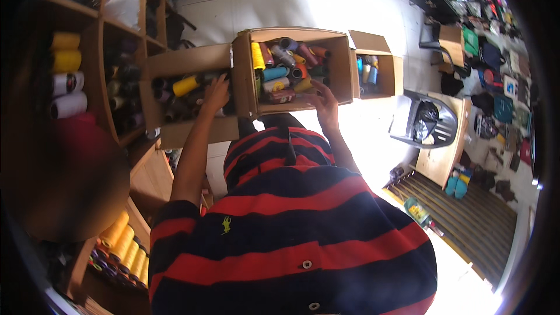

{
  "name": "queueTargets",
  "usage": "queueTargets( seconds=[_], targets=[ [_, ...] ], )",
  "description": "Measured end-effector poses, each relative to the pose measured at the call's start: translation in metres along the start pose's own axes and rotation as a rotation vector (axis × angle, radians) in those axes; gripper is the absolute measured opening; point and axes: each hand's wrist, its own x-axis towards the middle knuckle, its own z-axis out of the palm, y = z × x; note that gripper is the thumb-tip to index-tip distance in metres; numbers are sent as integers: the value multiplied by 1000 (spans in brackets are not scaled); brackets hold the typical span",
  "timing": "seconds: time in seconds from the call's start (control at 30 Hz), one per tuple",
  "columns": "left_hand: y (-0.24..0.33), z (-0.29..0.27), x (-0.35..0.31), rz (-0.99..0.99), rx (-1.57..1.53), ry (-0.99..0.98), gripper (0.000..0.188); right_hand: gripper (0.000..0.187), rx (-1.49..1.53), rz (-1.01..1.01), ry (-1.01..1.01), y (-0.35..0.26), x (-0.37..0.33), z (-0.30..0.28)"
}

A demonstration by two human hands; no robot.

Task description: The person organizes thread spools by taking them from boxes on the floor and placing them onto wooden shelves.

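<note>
While thread spools of many colours are heaped in the central box, a hand is set to either side of its middle. The left hand is lowered over the second box, which is placed just left of the central box; its grip is turned downward among dark spools, and whether anything is pinched there cannot be told. The right hand is held at the near right part of the central box, over its near rim; the fingers are seen bent close to an olive spool, but whether its grip is closed on anything cannot be made out. A yellow spool is stood in the far left corner of the central box, a turquoise spool is laid left of its middle, and a maroon spool is found by its near wall. In the second box, left of the central box, a yellow spool is laid among the dark ones. Just right of the central box, a smaller box is filled partly with blue and pale spools. Well left of the central box, yellow and whitish spools are kept in wooden shelving.
</note>
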Motion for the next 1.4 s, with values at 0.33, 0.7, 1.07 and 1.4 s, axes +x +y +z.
queueTargets(
  seconds=[0.33, 0.7, 1.07, 1.4],
  targets=[
    [-32, 56, 15, -84, 167, -180, 27, 34, 74, 124, 211, 41, -40, -33],
    [74, -68, -64, -444, -664, 675, 21, 34, 181, -8, -19, 91, 10, -55],
    [270, -30, 8, -427, -1157, 69, 23, 43, 648, 166, -213, 42, 48, -100],
    [269, 124, 108, 222, -77, -102, 23, 55, 805, 209, 60, 105, 56, -214]
  ],
)
